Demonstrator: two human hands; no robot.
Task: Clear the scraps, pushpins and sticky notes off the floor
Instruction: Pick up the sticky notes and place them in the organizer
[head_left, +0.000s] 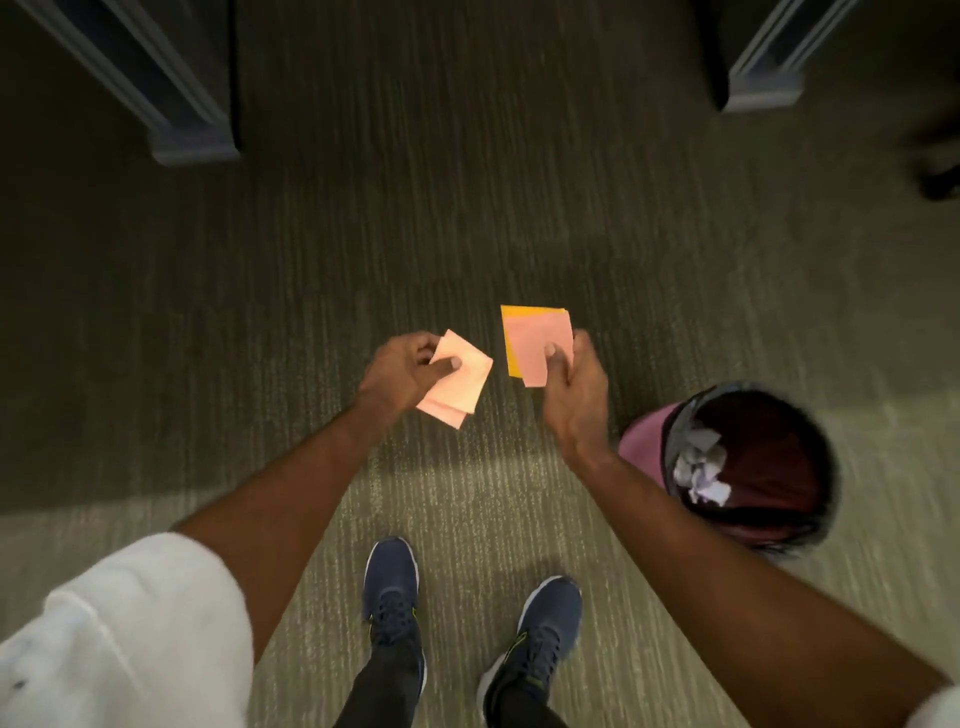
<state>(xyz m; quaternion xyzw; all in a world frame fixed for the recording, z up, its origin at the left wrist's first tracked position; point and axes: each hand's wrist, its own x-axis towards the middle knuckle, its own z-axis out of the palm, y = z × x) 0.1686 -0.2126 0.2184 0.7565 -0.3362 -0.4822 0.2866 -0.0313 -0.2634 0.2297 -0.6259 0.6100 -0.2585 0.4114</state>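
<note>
Between both hands' pinches, sticky notes (535, 348)

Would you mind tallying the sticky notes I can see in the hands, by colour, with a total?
Pink notes: 3, two overlapping in the left hand at, one in the right hand at
Orange notes: 1, behind the pink one at
Total: 4 visible; more may hide underneath.

This looks like an office: a striped low-pile carpet (467, 182) covers the floor, grey partition bases (195, 140) stand at both sides, and a small waste bin (748, 467) holds crumpled paper (701, 467).
</note>
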